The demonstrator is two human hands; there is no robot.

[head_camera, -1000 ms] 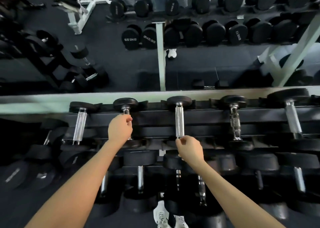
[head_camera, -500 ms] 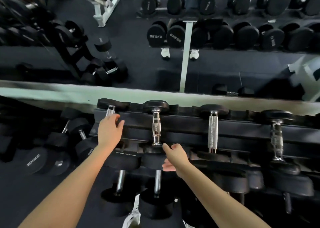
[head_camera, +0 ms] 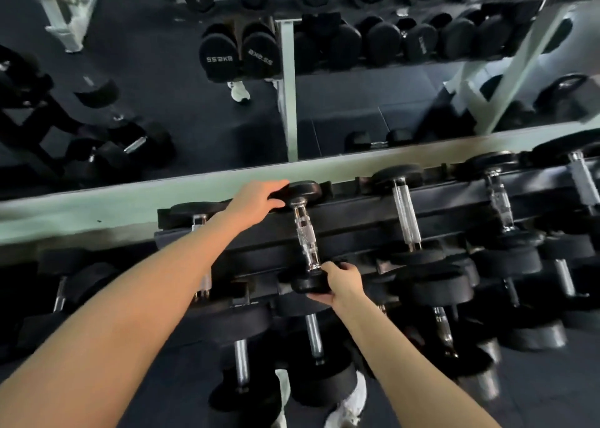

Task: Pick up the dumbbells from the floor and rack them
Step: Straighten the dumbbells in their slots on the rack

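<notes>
A dumbbell (head_camera: 305, 236) with a chrome handle and black heads lies on the top tier of the black rack (head_camera: 357, 215), pointing away from me. My left hand (head_camera: 256, 203) reaches to its far head, with straight fingers and thumb touching the head's left edge. My right hand (head_camera: 341, 284) grips the near head, fingers curled over its top and thumb beneath it. Another dumbbell (head_camera: 198, 219) lies to the left, partly hidden under my left forearm.
More dumbbells (head_camera: 406, 213) lie in a row to the right on the top tier. Heavier ones (head_camera: 311, 336) fill the lower tiers. A mirror (head_camera: 162, 102) behind the rack reflects the gym. My white shoes (head_camera: 350, 405) stand on the dark floor below.
My view swung, tilting the rack. My left hand moved from the leftmost dumbbell to the far head of the one beside it. My right hand closed on that dumbbell's near head.
</notes>
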